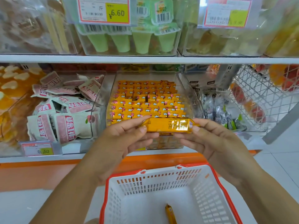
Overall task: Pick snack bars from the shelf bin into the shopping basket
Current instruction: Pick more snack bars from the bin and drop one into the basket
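An orange-wrapped snack bar [168, 125] is held level in front of the shelf, back side toward me. My left hand [123, 139] pinches its left end and my right hand [208, 139] pinches its right end. Behind it, a clear shelf bin [186, 88] is packed with several rows of the same orange bars [147, 101]. Below my hands stands a white shopping basket [158, 181] with an orange-red rim. One orange bar [170, 215] lies on the basket floor.
A bin of pink-and-white snack packs [64, 109] sits left of the orange bars, with a 0.50 price tag [38, 150] below. Dark small packets [218, 110] fill the bin to the right. A wire basket [258, 97] hangs far right. Green jelly cups [134, 38] are on the upper shelf.
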`<state>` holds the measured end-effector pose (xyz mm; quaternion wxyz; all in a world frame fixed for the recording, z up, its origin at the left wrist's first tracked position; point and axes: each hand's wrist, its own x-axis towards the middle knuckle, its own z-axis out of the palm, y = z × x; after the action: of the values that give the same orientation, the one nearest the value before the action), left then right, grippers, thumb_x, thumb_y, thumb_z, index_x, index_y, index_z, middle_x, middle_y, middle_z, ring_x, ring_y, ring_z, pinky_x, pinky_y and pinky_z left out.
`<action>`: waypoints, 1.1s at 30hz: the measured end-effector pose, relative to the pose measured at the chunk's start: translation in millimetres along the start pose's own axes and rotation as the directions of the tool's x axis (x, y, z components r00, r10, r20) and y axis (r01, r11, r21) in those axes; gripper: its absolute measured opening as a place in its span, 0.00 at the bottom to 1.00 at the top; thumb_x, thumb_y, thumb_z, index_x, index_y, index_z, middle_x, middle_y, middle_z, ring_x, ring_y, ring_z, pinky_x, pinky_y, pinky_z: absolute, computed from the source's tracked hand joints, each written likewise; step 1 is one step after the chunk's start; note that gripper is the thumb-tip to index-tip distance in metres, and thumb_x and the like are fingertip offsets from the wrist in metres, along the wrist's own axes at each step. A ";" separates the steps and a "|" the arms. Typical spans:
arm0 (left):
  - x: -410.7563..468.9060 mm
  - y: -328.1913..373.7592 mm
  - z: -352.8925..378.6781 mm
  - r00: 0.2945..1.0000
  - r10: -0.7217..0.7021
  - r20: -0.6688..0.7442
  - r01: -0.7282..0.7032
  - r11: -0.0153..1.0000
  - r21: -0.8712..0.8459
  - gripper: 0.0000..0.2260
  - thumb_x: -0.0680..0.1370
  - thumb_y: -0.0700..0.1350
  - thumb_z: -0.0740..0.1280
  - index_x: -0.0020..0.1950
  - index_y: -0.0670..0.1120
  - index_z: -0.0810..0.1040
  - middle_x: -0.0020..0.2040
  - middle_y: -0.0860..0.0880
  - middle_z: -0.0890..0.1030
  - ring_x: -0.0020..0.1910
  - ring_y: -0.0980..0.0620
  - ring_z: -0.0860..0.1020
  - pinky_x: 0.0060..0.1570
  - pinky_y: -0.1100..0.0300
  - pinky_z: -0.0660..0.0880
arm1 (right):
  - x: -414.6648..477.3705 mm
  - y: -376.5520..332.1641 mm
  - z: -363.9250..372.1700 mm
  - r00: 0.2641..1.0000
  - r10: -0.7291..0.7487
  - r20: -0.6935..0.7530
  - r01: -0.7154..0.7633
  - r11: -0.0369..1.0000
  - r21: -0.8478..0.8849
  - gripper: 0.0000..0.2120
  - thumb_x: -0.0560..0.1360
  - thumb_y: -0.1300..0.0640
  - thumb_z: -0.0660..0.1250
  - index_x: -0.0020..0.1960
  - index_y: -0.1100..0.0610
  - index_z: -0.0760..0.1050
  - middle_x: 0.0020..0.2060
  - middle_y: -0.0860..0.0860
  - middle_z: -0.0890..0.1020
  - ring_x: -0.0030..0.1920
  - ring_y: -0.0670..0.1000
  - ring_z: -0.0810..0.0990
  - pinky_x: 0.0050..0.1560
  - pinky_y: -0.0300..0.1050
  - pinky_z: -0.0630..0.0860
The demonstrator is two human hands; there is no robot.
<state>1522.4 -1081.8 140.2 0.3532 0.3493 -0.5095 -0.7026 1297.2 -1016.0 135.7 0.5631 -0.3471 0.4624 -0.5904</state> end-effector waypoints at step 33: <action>3.4 -9.1 8.4 0.948 0.202 -0.246 -0.150 0.965 0.216 0.10 0.73 0.37 0.70 0.50 0.50 0.83 0.42 0.49 0.87 0.39 0.53 0.85 0.38 0.67 0.79 | 3.7 10.8 -4.9 0.979 -0.202 -0.028 0.194 0.966 -0.172 0.14 0.62 0.49 0.77 0.46 0.51 0.83 0.46 0.59 0.86 0.47 0.61 0.86 0.49 0.47 0.82</action>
<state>1512.2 -1078.6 133.0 0.4440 0.4262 -0.5527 -0.5619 1296.0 -1018.2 123.6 0.4594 -0.4245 0.4861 -0.6103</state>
